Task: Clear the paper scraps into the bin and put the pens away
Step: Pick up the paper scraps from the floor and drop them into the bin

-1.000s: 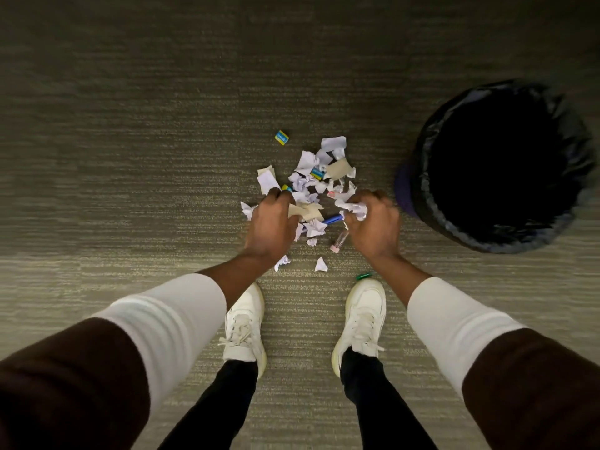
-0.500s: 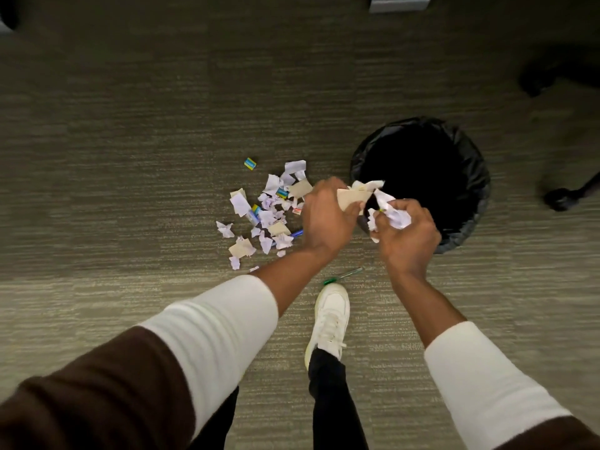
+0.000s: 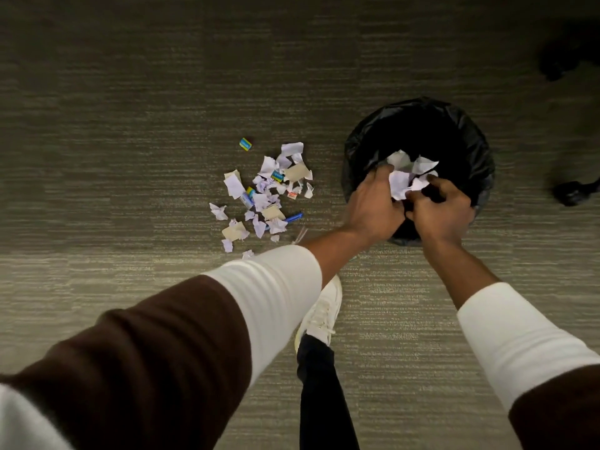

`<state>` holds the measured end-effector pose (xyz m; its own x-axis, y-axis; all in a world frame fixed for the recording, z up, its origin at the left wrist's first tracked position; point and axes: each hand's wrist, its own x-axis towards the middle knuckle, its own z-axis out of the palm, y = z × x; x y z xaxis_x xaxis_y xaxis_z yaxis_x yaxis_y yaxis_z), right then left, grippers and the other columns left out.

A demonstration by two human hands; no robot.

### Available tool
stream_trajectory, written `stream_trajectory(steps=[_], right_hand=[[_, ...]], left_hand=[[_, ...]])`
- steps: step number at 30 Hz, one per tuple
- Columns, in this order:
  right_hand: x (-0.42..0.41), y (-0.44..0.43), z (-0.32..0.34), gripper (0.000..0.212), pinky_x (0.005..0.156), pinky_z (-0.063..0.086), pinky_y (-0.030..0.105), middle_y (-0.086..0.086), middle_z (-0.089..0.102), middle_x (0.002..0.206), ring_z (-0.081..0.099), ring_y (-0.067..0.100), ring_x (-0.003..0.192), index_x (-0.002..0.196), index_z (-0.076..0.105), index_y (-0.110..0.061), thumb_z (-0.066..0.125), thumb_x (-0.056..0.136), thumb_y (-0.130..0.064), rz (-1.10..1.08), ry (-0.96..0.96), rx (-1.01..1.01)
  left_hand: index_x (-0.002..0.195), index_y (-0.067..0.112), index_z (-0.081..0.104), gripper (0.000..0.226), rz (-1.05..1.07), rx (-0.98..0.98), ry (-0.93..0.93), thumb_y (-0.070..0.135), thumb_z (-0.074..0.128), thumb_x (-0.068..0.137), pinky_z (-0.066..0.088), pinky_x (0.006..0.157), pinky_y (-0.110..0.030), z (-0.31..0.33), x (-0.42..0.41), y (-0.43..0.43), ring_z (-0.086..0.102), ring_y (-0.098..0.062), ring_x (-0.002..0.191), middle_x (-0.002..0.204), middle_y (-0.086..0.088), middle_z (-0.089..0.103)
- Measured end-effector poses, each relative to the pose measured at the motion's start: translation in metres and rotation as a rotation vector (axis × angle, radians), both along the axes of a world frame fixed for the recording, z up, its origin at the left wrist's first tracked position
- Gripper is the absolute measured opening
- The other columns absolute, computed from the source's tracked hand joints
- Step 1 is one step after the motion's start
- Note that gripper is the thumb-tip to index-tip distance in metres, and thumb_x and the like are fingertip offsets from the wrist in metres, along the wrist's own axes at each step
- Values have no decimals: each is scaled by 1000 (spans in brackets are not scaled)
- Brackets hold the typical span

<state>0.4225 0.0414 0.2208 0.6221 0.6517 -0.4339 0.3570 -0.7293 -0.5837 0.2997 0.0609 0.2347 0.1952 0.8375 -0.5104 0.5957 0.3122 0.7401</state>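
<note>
A black-lined bin stands on the carpet to the right. Over its near rim my left hand and my right hand are cupped together around a bunch of white paper scraps, held above the bin's opening. A pile of torn scraps lies on the floor to the left of the bin. A blue pen lies partly under the pile's lower right edge, and a thin clear pen shows just beside my left forearm.
A small blue and yellow block lies apart above the pile, with similar bits among the scraps. My white shoe stands below the hands. Dark chair wheels sit at the right edge. Grey carpet surrounds everything.
Both hands lifted a bunch of scraps off the floor pile and carried it to the right, from beside the bin's rim to over its opening.
</note>
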Motion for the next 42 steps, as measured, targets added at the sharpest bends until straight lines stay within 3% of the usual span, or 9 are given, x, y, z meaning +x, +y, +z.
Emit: stream_trajectory(steps=[7, 9, 11, 14, 19, 25, 30, 35, 42], right_hand=[[-40, -19, -15, 11, 82, 64, 38, 7, 74, 101, 74, 20, 83, 99, 76, -18, 70, 91, -18, 325, -116, 141], [-67, -22, -20, 9, 77, 60, 22, 5, 74, 100, 71, 15, 78, 98, 75, -17, 70, 91, -19, 449, -96, 205], [-96, -26, -30, 9, 77, 64, 32, 4, 76, 97, 73, 18, 77, 100, 74, -15, 72, 92, -17, 538, 16, 154], [-142, -27, -49, 21, 79, 64, 51, 4, 75, 96, 74, 23, 79, 109, 72, -15, 78, 90, -20, 656, 112, -1], [-201, -23, -99, 68, 94, 59, 41, 15, 69, 124, 72, 32, 104, 145, 55, -25, 82, 86, -45, 926, 28, -248], [-250, -13, -195, 107, 118, 44, 45, 20, 25, 169, 29, 38, 156, 165, 23, -35, 84, 79, -57, 1062, -35, -317], [-287, 1, -257, 113, 121, 37, 59, 23, 6, 173, 10, 44, 161, 163, 7, -49, 80, 78, -64, 1152, -137, -406], [-306, 0, -287, 110, 109, 49, 59, 30, -2, 170, 13, 55, 157, 165, 6, -44, 77, 83, -62, 1270, -263, -337], [-321, 3, -308, 82, 97, 57, 60, 28, -5, 170, 15, 57, 155, 162, 16, -44, 66, 100, -25, 1426, -416, -275]], left_hand=[[112, 19, 63, 20, 117, 21, 143, 13, 67, 93, 63, 81, -43, -38, -82, -39, 74, -26, 92, 98, 1, 77], [109, 19, 62, 19, 145, -9, 208, 11, 65, 92, 61, 78, -42, -51, -117, -49, 73, -27, 91, 96, -2, 76], [111, 19, 62, 21, 153, -51, 293, 12, 66, 92, 58, 76, -39, -66, -154, -58, 72, -31, 96, 104, -4, 76], [124, 13, 58, 35, 120, -170, 434, 25, 69, 93, 60, 91, -50, -92, -209, -69, 69, -38, 115, 122, -13, 71], [142, 5, 46, 81, 155, -256, 604, 53, 77, 85, 52, 104, -51, -151, -287, -88, 54, -40, 135, 143, -19, 55], [152, 1, 33, 113, 10, -202, 731, 65, 83, 74, 44, 115, -56, -240, -347, -86, 38, -46, 146, 155, -26, 40], [167, 22, 1, 136, -36, -239, 655, 60, 90, 71, 43, 117, -61, -287, -359, -80, 8, -49, 162, 174, -27, -7], [161, 30, 24, 113, -96, -165, 544, 39, 94, 74, 54, 107, -58, -300, -344, -81, 10, -44, 161, 174, -20, -9], [152, 15, 44, 54, -140, 10, 553, 6, 60, 102, 52, 109, -44, -318, -337, -84, 30, -36, 150, 162, -14, 26]])
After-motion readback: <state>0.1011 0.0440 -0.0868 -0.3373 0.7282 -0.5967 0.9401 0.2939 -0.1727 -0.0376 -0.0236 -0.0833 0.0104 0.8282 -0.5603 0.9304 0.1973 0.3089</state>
